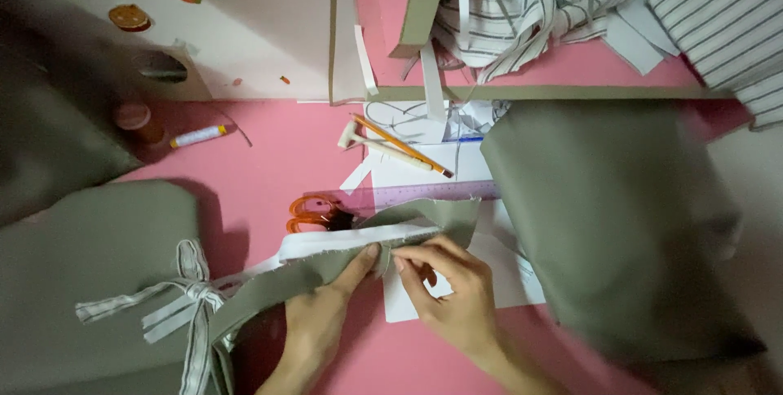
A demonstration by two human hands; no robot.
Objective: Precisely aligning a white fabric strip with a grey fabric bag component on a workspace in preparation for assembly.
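Fingers first: I see my left hand (322, 322) pinching the olive fabric strip (326, 269) between thumb and forefinger, and my right hand (453, 293) closed on the same strip just beside it, fingertips nearly touching the left thumb. The strip lies across the pink table (269, 158), with a white lining band (342, 242) along its upper edge. I judge it light, limp and easily creased, best held close to the folded edge with both hands near together. Orange scissors (314, 211) sit just above, by a clear ruler (424, 193) and a pencil (401, 145); a striped tie bow (188, 297) lies left.
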